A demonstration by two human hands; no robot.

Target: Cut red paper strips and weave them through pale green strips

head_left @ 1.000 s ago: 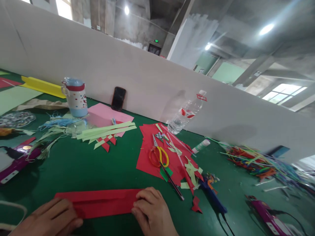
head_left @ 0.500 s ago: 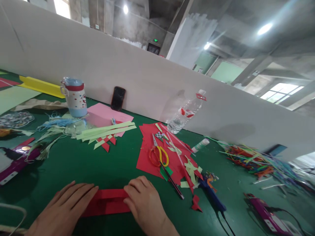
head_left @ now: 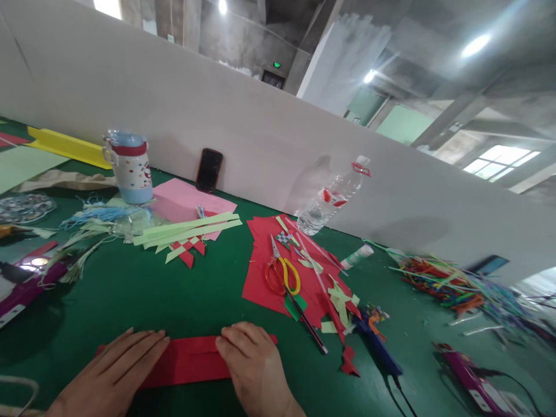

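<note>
A folded strip of red paper (head_left: pixel 189 362) lies lengthwise on the green table at the bottom of the view. Flat across its left part rests my left hand (head_left: pixel 115 368), fingers stretched out side by side. At the right part, my right hand (head_left: pixel 256 362) has its fingers curled and pressed together on the paper's upper edge. A short red end shows beyond its knuckles. Up and to the right, scissors (head_left: pixel 290 276) with a red and a yellow handle lie on red paper sheets (head_left: pixel 258 286), with a dark pen (head_left: pixel 310 327) beside them.
Pale green strips (head_left: pixel 186 229) lie on woven paper at centre left. Behind stand a cup (head_left: pixel 132 174), a phone (head_left: pixel 209 169) and a leaning water bottle (head_left: pixel 332 197) along the partition. At right are a blue glue gun (head_left: pixel 377 344), a purple corded device (head_left: pixel 469 373) and coloured strands (head_left: pixel 452 284).
The slot between the paper's folded layers has mostly closed, so the strip looks flatter. My right hand has shifted slightly down, and the paper's right end now shows. The view has tilted slightly.
</note>
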